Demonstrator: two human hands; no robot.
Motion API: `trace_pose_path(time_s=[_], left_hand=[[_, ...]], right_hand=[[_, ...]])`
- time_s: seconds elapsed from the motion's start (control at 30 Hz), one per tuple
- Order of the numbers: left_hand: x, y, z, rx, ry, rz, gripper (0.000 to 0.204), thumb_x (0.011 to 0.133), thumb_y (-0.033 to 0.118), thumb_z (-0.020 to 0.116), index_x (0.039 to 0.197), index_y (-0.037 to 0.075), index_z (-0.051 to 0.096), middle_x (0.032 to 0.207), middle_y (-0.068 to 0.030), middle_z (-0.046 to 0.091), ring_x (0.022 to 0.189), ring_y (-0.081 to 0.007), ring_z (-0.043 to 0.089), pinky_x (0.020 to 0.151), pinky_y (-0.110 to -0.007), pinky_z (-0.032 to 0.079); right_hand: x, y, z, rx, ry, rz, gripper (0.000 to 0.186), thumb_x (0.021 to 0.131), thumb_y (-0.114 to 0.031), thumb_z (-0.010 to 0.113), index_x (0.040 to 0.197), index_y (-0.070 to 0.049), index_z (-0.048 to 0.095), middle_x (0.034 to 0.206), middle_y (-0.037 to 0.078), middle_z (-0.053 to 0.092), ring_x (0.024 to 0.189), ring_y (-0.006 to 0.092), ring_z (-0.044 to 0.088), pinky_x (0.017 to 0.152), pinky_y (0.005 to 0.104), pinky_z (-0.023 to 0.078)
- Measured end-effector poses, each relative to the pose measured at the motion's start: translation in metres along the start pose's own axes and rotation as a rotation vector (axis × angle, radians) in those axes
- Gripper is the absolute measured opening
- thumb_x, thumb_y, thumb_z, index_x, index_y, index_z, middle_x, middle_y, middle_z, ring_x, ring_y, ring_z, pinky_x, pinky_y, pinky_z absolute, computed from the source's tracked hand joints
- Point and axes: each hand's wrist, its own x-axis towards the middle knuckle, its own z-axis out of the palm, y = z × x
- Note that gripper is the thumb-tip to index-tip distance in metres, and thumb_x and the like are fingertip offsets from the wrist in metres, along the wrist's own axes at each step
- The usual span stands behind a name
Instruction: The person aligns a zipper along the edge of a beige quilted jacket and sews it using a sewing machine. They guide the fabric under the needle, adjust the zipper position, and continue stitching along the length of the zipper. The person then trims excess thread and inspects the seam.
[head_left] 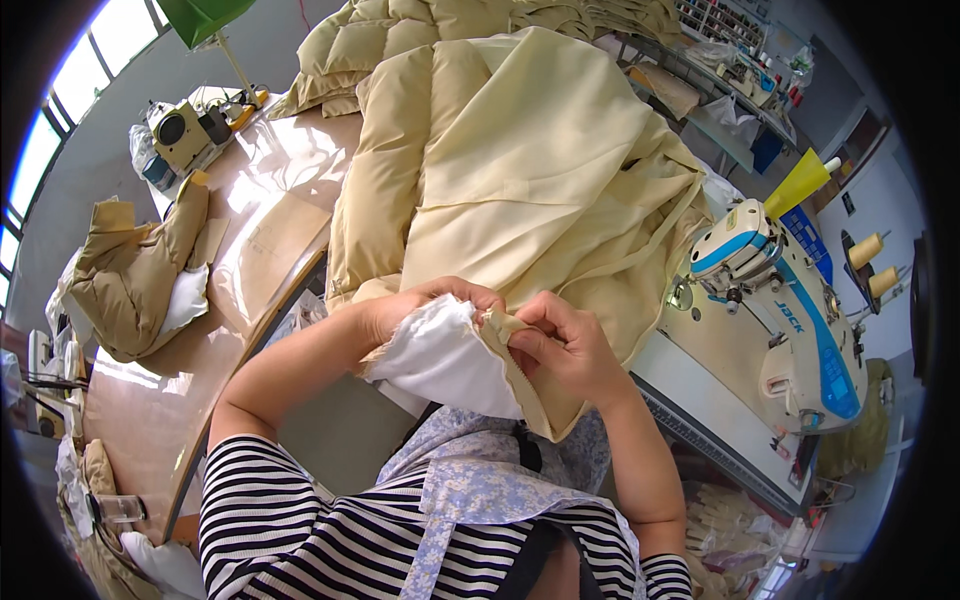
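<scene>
Close in front of my body, both hands hold a small beige garment piece (553, 408) with a white padded side (430, 350). A toothed strip that looks like a zipper (512, 378) runs down its edge. My left hand (440, 297) is closed on the upper edge, partly tucked behind the white side, so some fingers are hidden. Thumb and fingers of my right hand (568, 345) pinch the beige edge beside the strip's top end. Just beyond my hands, a large beige quilted jacket (385, 170) lies spread with its smooth lining (540, 130) facing up.
A white and blue sewing machine (800, 330) stands on the table at right, a yellow thread cone (800, 185) behind it. Another beige padded piece (140, 275) lies on the shiny left table (225, 340). A second machine (180, 135) stands at far left.
</scene>
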Motion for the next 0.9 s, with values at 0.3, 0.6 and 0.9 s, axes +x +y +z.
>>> trace_pose_path(time_s=[0.3,0.6,0.9], left_hand=[[0.01,-0.005,0.015,0.066,-0.026,0.155,0.032,0.1,0.033,0.065,0.105,0.002,0.064,0.097,0.0039,0.064,0.09,-0.0041,0.057,0.079,-0.022,0.046],[0.007,-0.018,0.016,-0.083,-0.004,0.186,0.024,0.101,0.024,0.063,0.11,0.001,0.063,0.101,0.0006,0.067,0.092,-0.0051,0.061,0.081,-0.022,0.049],[0.011,-0.014,0.001,0.036,0.043,0.09,0.029,0.099,0.032,0.069,0.104,0.004,0.065,0.093,0.005,0.065,0.087,-0.0015,0.057,0.076,-0.021,0.047]], right_hand=[[-0.003,0.001,-0.018,0.229,-0.139,0.065,0.013,0.102,-0.016,0.064,0.094,-0.007,0.058,0.073,0.001,0.068,0.06,0.0037,0.057,0.054,0.0197,0.042],[-0.001,0.003,-0.024,0.3,-0.228,0.14,0.016,0.102,-0.019,0.064,0.097,-0.005,0.061,0.079,0.0,0.068,0.069,0.0049,0.062,0.063,0.0218,0.049],[0.001,-0.009,-0.016,0.106,-0.051,0.104,0.014,0.101,-0.016,0.066,0.102,-0.002,0.065,0.081,0.001,0.067,0.073,0.0083,0.063,0.069,0.0234,0.051]])
